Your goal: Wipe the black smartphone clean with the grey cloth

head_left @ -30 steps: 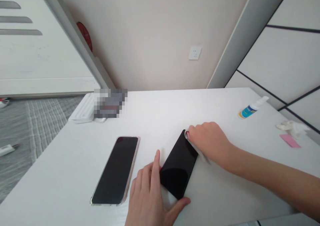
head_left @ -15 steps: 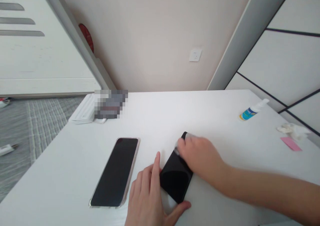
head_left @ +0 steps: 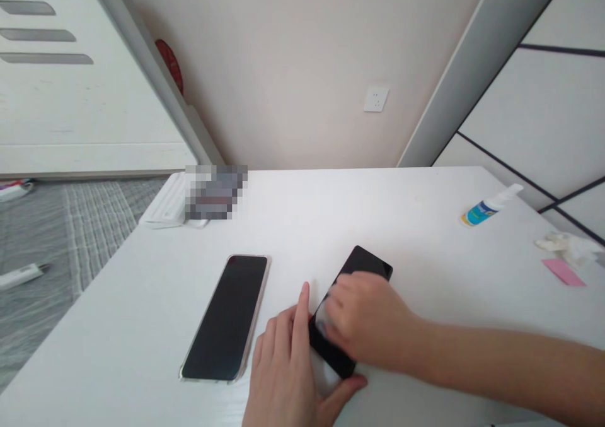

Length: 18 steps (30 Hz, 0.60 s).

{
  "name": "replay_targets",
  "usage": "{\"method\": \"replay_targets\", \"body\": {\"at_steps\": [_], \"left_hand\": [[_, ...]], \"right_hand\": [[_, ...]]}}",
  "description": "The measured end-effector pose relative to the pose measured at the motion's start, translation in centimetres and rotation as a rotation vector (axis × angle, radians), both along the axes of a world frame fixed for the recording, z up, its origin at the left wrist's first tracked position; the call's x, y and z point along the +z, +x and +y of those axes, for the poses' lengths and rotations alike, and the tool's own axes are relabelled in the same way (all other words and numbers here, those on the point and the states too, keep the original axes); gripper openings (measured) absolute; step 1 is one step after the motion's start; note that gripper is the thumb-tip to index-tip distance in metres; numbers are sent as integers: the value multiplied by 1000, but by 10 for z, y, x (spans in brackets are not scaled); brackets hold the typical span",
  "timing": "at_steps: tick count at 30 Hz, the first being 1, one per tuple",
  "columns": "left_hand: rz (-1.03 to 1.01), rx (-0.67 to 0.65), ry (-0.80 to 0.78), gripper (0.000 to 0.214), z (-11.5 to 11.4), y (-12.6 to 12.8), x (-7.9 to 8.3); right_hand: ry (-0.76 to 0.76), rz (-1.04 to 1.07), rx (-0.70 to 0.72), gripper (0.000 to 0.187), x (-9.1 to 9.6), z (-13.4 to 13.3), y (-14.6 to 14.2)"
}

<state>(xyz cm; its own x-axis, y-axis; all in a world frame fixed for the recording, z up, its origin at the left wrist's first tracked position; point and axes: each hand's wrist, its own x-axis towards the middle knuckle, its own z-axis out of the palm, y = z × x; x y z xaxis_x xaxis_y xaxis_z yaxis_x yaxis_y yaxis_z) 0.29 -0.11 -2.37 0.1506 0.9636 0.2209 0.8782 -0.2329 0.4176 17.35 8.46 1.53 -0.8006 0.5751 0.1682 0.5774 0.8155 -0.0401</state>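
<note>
On the far left a white stick-like item [head_left: 21,276] lies on grey striped fabric [head_left: 89,216]. Next, a pleated white sheet [head_left: 163,201] rests at the far left corner of the white table [head_left: 416,219], beside a pixelated patch [head_left: 212,193]. A phone in a clear case [head_left: 225,320] lies screen up, just left of the left hand [head_left: 286,364]. That hand is spread flat, not clenched — fingers by the black phone's [head_left: 363,263] left edge, thumb near its closest corner. The black phone lies slanted on the table between both hands. The right hand [head_left: 362,316], blurred, bunches a whitish cloth [head_left: 322,320] in curled fingers over the screen. Farther right: a spray bottle [head_left: 486,209], a pink slip [head_left: 563,272], crumpled tissue [head_left: 570,247].
</note>
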Motion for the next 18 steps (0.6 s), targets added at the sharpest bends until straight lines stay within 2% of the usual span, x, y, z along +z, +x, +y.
{"method": "replay_targets", "body": {"at_steps": [2, 3, 5, 7, 9, 10, 11, 13, 15, 16, 18], "left_hand": [[4, -11, 18, 133, 0, 0, -1], [11, -9, 28, 131, 0, 0, -1], [29, 14, 44, 126, 1, 0, 1], [37, 31, 41, 123, 1, 0, 2], [32, 33, 36, 124, 1, 0, 2], [28, 31, 39, 126, 0, -1, 1], [24, 22, 41, 128, 0, -1, 0], [20, -6, 48, 131, 0, -1, -1], [25, -16, 57, 131, 0, -1, -2], [33, -11, 65, 129, 1, 0, -1], [50, 16, 69, 124, 2, 1, 0]], "right_hand": [[-22, 34, 173, 21, -3, -10, -5], [-22, 46, 202, 23, -4, -6, -4], [4, 59, 130, 27, -5, 16, 3], [54, 71, -29, 30, -3, 41, 14], [100, 88, -131, 31, -2, 49, 19], [111, 97, -129, 30, -3, 44, 18], [111, 107, -81, 28, -4, 34, 14], [83, 132, 105, 23, -8, 10, 2], [58, 155, 263, 24, -12, -2, -5], [50, 161, 277, 25, -13, 2, -4], [51, 161, 180, 27, -14, 24, 5]]}}
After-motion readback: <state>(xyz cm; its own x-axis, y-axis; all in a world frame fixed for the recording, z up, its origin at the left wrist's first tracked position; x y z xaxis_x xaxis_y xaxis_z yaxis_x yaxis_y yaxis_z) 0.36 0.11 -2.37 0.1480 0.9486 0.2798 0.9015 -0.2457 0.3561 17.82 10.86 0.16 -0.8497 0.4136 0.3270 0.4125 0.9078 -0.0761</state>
